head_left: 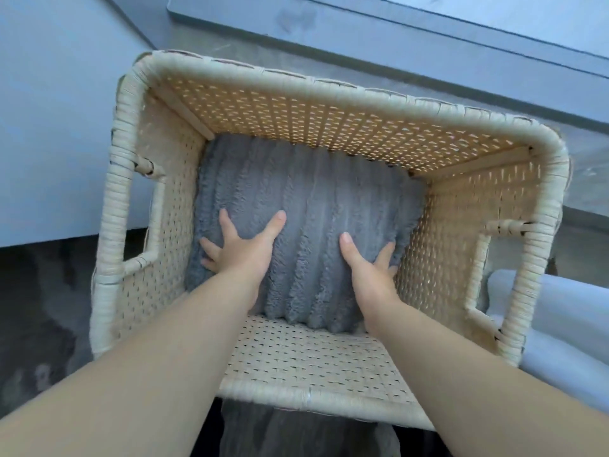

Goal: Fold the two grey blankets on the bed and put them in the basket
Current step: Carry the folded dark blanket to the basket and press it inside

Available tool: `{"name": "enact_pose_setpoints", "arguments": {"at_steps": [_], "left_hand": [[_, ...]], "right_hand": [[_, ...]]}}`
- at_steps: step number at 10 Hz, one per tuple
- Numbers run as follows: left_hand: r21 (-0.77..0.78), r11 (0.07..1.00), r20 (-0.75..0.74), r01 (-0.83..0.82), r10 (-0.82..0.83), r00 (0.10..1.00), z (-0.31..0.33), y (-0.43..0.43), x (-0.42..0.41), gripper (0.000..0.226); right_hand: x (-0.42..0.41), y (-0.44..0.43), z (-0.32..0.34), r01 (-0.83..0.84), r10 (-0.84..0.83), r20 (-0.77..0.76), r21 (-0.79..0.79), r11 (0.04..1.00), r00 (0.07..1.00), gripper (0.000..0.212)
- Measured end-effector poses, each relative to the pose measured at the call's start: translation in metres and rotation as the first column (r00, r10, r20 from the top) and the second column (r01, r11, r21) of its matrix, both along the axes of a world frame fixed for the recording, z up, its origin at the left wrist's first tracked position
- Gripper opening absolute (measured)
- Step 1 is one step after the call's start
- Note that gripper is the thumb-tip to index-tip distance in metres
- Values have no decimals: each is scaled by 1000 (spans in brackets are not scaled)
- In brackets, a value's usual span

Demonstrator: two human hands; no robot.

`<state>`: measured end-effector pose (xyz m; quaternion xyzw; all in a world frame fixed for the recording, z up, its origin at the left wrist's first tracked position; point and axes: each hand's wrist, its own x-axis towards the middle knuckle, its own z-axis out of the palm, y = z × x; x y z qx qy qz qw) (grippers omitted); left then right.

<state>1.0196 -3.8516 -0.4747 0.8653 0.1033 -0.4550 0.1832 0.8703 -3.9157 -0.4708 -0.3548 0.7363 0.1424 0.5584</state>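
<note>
Both my hands press a folded grey blanket down inside the basket.

Head view: the grey blanket (309,206) lies on the floor of the woven basket (329,117), mid-frame, pushed toward the far wall; its plush ribs run from the far wall toward me, and it looks roughly square. My left hand (245,250) and right hand (370,272) rest on it, fingers (278,221) spread open and flat, gripping nothing. The basket is pale wicker with a wrapped rim and handle cut-outs. No writing is visible.
</note>
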Motion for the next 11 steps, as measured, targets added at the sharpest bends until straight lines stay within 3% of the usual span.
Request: {"name": "enact_pose_setpoints", "arguments": {"at_steps": [1,2,3,4,5,6,7,8,9,10,11], "left_hand": [[-39,998,-82,46,-49,995,-33,9,8,116],[-61,996,-51,62,-65,997,-71,14,17,123],[23,996,143,82,-84,986,-101,8,10,123],[62,996,231,59,-72,970,-120,1,-2,122],[28,996,219,84,-88,972,-117,5,-4,120],[169,957,134,234,-258,957,-83,1,8,125],[343,796,152,499,-572,806,-38,-13,18,124],[305,628,329,715,-775,540,-5,-22,23,121],[160,413,254,896,-895,367,9,-34,38,124],[42,217,-84,975,-972,220,9,-45,56,148],[50,90,-225,995,-969,99,1,-46,68,159]], "right_hand": [[-8,-2,-32,-107,107,-21,3,994,994,99],[9,-1,-70,-152,144,-142,-47,987,979,98],[21,-8,-108,-187,189,-272,32,982,944,102],[15,-18,-128,-342,371,-213,162,926,904,93],[23,-23,-103,-386,439,-291,224,895,850,100],[31,-23,-66,-458,524,-322,262,850,789,88],[27,-35,-31,-507,569,-385,260,822,726,104],[21,-48,-2,-541,480,-449,-8,841,753,119],[18,-56,13,-729,650,-335,-241,641,682,113],[18,-73,11,-812,812,-93,-172,557,577,118],[15,-87,4,-901,901,4,18,434,434,148]]}}
